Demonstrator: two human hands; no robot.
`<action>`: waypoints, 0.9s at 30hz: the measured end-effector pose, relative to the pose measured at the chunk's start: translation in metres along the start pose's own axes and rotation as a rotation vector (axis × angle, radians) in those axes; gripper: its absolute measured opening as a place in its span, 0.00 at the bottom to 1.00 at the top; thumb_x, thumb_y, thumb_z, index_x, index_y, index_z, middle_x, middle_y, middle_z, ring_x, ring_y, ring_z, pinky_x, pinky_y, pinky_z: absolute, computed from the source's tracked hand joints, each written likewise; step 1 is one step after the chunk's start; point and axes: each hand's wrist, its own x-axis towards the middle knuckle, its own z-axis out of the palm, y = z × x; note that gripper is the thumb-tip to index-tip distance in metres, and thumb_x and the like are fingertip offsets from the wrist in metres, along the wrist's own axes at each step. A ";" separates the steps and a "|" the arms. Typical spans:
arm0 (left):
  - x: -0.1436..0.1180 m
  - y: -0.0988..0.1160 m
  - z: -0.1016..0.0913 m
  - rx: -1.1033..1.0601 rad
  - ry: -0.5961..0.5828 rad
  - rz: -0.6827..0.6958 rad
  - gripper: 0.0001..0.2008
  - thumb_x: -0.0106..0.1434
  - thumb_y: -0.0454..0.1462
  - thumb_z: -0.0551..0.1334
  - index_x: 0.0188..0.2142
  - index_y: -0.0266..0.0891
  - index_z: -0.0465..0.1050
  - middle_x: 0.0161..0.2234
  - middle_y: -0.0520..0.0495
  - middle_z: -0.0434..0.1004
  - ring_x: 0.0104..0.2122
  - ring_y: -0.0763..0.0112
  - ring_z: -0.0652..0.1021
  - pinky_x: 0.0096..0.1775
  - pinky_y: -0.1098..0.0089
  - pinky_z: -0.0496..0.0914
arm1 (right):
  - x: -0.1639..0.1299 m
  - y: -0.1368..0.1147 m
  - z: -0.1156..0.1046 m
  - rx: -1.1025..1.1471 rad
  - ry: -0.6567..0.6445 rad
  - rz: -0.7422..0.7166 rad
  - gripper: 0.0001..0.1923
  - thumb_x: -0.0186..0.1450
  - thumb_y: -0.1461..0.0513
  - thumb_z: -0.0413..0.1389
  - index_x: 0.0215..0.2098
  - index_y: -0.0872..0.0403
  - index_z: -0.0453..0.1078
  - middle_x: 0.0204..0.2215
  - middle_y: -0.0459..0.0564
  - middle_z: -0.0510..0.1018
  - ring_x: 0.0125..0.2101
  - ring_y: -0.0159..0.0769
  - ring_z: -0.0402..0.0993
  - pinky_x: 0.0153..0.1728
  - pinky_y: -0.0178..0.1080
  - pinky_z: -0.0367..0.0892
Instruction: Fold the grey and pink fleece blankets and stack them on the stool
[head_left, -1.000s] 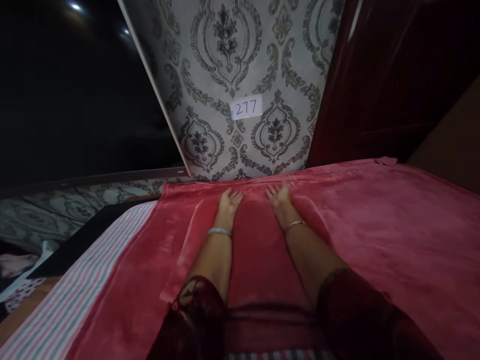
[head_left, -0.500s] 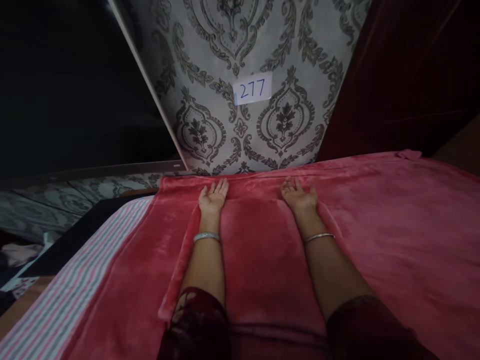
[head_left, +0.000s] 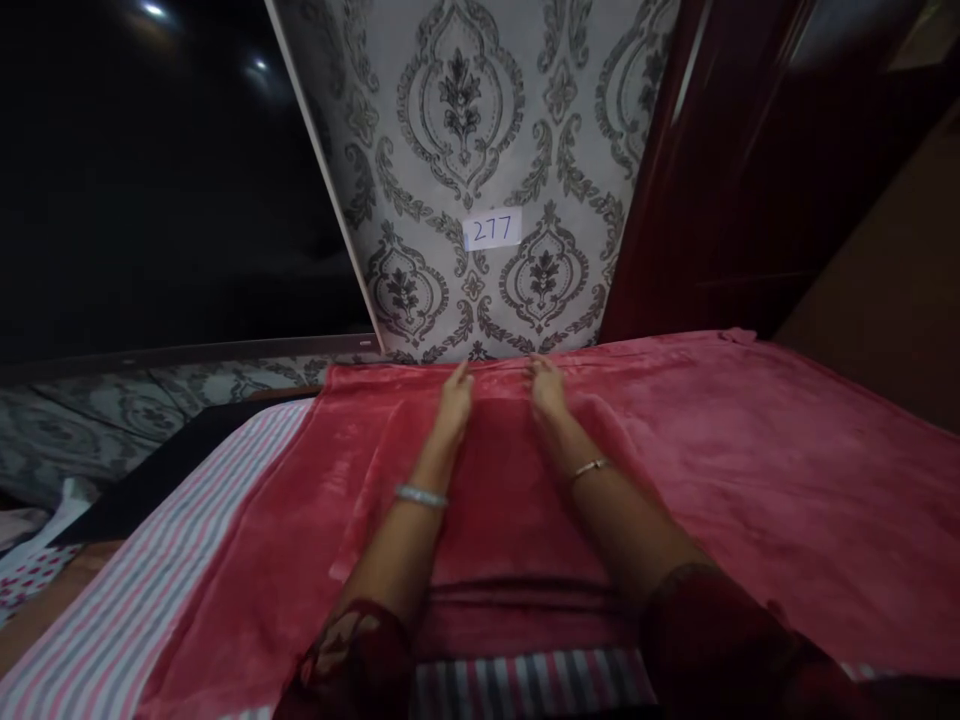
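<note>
A bedroom in a home.

A bed fills the lower view, spread with a plush red blanket (head_left: 750, 470) over a striped sheet (head_left: 127, 610) in pink, grey and white. Behind the bed stands a wall (head_left: 480, 130) papered in a grey damask pattern, with a small paper label (head_left: 493, 230) reading 277 stuck on it. To the right hangs a dark red curtain (head_left: 720, 180), and beyond it a plain brown surface. On the left the room is dark, with a black pane that throws back ceiling lights. Low at the far left edge lies some loose cloth (head_left: 30, 570), white with red spots.
</note>
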 end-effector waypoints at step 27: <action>-0.170 -0.025 -0.068 1.560 -0.516 0.441 0.33 0.70 0.53 0.53 0.71 0.48 0.54 0.72 0.44 0.50 0.72 0.51 0.50 0.68 0.41 0.45 | -0.164 0.021 -0.162 -1.491 -0.534 -0.649 0.29 0.74 0.48 0.42 0.70 0.44 0.58 0.70 0.50 0.58 0.70 0.50 0.48 0.66 0.62 0.47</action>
